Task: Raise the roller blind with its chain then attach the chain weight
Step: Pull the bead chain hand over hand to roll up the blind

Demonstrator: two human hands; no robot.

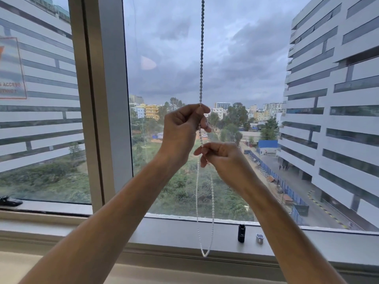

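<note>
A white bead chain (pixel 201 50) hangs down the middle of the window from above the frame. My left hand (pixel 182 128) pinches the chain at about mid height. Just below and to the right, my right hand (pixel 221 156) pinches it too. Under my hands the chain drops as a slack loop (pixel 205 253) that ends in front of the sill. A small black cylinder, seemingly the chain weight (pixel 241 233), stands upright on the sill, right of the loop. A small pale clip-like part (pixel 259 238) lies beside it. The blind itself is out of view.
A grey window sill (pixel 174 232) runs across the bottom. A thick vertical window post (pixel 102 99) stands to the left of my hands. A dark handle (pixel 10 200) sits at the far left on the frame. Buildings and trees lie beyond the glass.
</note>
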